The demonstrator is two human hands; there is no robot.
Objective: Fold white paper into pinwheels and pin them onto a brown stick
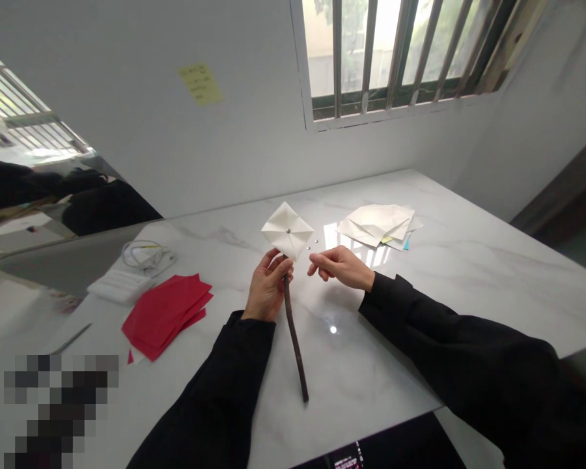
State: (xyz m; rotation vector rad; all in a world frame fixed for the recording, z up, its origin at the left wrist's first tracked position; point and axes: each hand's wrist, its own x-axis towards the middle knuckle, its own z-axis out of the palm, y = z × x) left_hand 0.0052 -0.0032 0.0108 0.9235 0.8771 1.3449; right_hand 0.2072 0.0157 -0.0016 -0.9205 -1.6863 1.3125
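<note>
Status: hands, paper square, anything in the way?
Left hand gripping stick. Paper square at its top end. Right hand curled, apart, contents unclear. Two beads close by; nothing visibly blocking.

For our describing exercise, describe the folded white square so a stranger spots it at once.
On the table, find the left hand gripping a brown stick. Just above that hand is the folded square. Unlike the white papers nearby, it has a shiny centre dot.
</note>
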